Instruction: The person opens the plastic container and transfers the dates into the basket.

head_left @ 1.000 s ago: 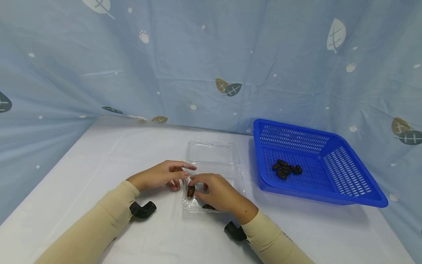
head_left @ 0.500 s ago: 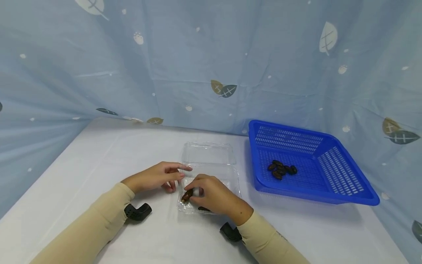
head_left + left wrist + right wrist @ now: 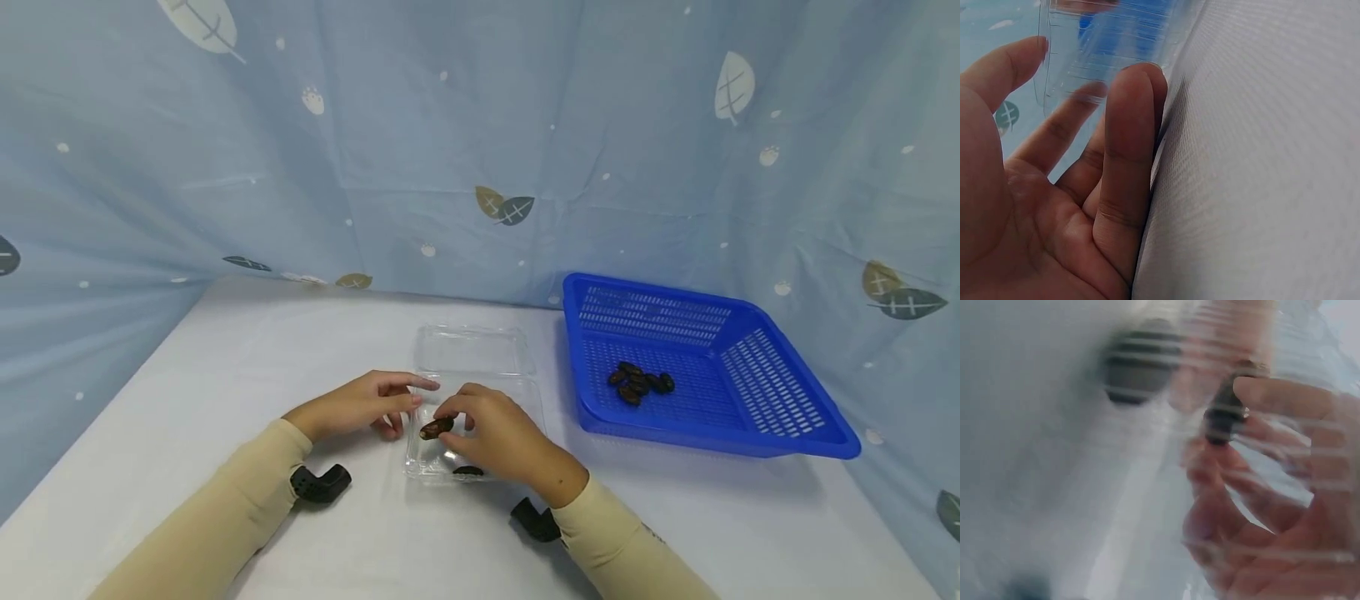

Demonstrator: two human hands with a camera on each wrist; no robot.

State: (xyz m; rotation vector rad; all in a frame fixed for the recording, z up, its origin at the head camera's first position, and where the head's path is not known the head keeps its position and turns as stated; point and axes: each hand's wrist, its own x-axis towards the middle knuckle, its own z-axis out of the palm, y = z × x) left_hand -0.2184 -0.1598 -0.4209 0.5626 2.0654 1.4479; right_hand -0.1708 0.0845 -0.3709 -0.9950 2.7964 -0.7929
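Note:
In the head view, my right hand (image 3: 504,435) pinches a dark brown, glossy date (image 3: 437,428) between thumb and fingers, over the left part of a clear plastic clamshell box (image 3: 525,396). The right wrist view, seen through the clear wall, shows this date (image 3: 1224,415) at the fingertips. Another date (image 3: 468,471) lies near the box's front edge, below the right hand. My left hand (image 3: 360,405) is at the box's left side, fingers extended and apart, index finger reaching over the rim. Its palm (image 3: 1041,231) holds nothing in the left wrist view.
The box's lid (image 3: 472,350) lies folded back, away from me. A blue slotted basket (image 3: 697,440) stands to the right, with several dates (image 3: 630,394) grouped in its left part. A white cloth (image 3: 337,321) covers the table; a blue curtain (image 3: 420,108) hangs behind.
The date in my right hand has turned from pointing toward me to lying nearly crosswise, and has shifted slightly away from the box's front edge. My left hand stays in place beside the box.

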